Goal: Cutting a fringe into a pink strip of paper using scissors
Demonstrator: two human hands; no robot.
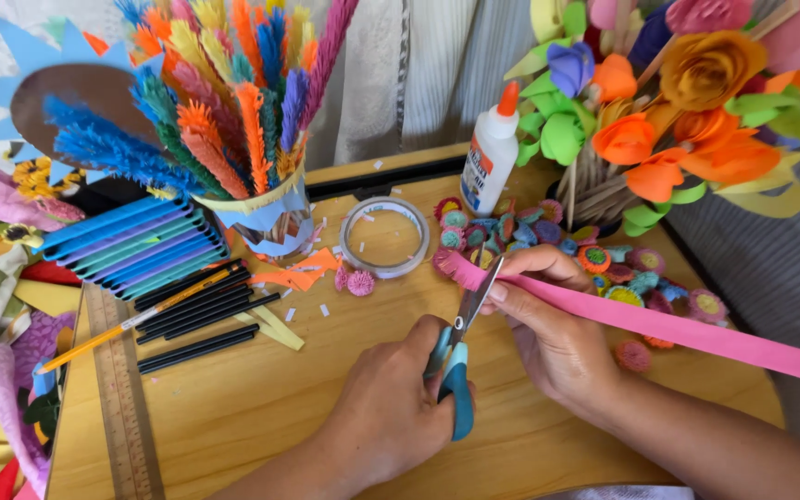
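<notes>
My left hand (389, 415) is shut on the teal handles of a pair of scissors (458, 375). The blades point up and away, and they meet the fringed near end of a long pink paper strip (659, 324). My right hand (548, 326) pinches that strip just right of the blades, with the fingers on top and the thumb beneath. From there the strip runs off to the right edge of the view. Both hands are over the wooden table (261, 417).
Small rolled fringed paper flowers (530, 231) lie behind my hands. Farther back stand a glue bottle (491, 153), a tape roll (384, 237), a cup of fringed paper stems (261, 218) and a paper flower bouquet (678, 111). Left: black sticks (196, 315), a yellow pencil (141, 319), a ruler (122, 398).
</notes>
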